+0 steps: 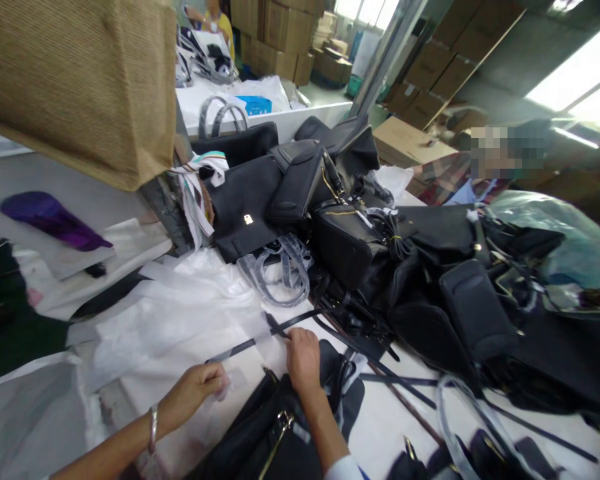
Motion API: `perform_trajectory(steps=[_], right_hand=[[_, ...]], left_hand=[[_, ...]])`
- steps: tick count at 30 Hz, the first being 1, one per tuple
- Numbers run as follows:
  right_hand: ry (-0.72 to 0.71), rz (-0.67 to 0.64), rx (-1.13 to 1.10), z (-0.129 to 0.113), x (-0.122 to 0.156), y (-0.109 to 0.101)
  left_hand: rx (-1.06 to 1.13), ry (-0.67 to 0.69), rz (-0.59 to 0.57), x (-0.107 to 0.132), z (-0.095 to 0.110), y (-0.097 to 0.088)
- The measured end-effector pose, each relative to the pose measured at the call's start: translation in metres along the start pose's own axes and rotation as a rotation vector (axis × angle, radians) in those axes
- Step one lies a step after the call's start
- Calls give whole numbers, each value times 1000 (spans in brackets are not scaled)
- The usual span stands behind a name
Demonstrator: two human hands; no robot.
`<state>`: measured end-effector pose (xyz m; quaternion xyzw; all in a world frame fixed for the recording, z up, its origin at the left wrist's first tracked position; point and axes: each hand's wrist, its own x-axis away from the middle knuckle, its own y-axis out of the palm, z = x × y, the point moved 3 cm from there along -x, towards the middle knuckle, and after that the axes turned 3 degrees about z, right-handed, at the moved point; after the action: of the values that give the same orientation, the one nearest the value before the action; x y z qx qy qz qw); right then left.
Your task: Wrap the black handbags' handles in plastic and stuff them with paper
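My left hand (196,395), with a silver bangle at the wrist, is closed in a pinch on a thin piece of clear plastic film (236,381). My right hand (304,360) is closed around a narrow black strap (276,325), whose short end sticks out past the fingers. Below both hands lies a black handbag (285,447) with a gold zipper and pull. Another long black strap (245,347) crosses the white table just beyond my hands, partly under translucent film.
Black handbags (345,243) are heaped across the middle and right. Plastic-wrapped handles (280,270) lie before them. White wrapping sheets (175,313) cover the left side. Brown cloth (80,80) hangs at upper left beside a post. A person (450,177) is at the far right.
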<state>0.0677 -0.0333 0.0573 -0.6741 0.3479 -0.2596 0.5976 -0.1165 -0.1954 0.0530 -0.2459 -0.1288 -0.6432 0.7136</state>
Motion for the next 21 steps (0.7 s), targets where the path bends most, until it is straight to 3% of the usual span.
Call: perform_trajectory(steps=[4,8,11,14,16,21], right_hand=[[127,76,-145,15,18,-17],[177,109,-187,16,30,-23],[306,262,-269,16,35,-39],[384,409,-450,10,40,-69],[383,351,-611,1,47,-89],[192,-10,-772,-34,78,-120]], left_hand=[[20,3,25,4,-6,2],[64,51,-6,7,4,12],[77,83,-13,11,10,12],[92,94,8,15,11,4],[112,99,18,20,11,-2],[107,162,32,36,20,-15]])
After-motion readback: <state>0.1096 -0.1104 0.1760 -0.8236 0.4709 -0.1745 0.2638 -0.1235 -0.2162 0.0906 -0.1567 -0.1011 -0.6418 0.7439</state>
